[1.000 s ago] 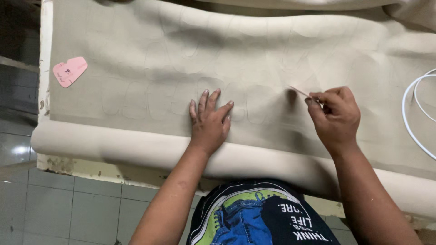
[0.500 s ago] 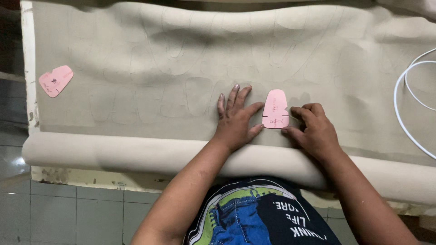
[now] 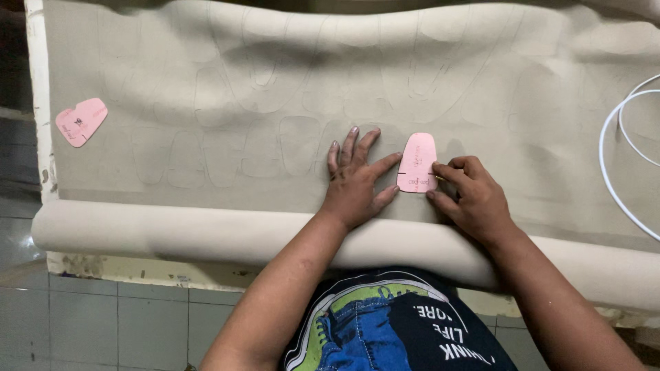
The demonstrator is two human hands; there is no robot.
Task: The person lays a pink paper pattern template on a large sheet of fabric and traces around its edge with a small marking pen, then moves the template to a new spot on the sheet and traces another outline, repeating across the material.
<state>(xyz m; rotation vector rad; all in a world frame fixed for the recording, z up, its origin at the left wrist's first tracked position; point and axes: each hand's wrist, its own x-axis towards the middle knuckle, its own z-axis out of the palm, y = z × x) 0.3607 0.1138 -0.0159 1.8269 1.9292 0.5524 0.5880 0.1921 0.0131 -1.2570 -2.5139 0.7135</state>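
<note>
Right hand (image 3: 474,196) is pinching the pink template (image 3: 418,163) by its right edge, fingertips curled onto it; left hand (image 3: 354,182) lies flat and spread on the cloth (image 3: 206,103), index tip touching the template's left edge, grasping nothing. The template sits flat between the two hands. Risk as I see it: the pattern skids on the soft cloth if either hand eases off, or the cloth creeps under the left palm, and the shape lands over one of the faint outlines already drawn just left of the left hand. Toward the body, the rolled cloth (image 3: 172,233) lies right behind both wrists, so there is little room to pull back. Beyond the fingertips there is open cloth. Far right, a white cable (image 3: 605,158) loops in; far left, a second pink template (image 3: 81,121) near the bench edge (image 3: 34,82)
</note>
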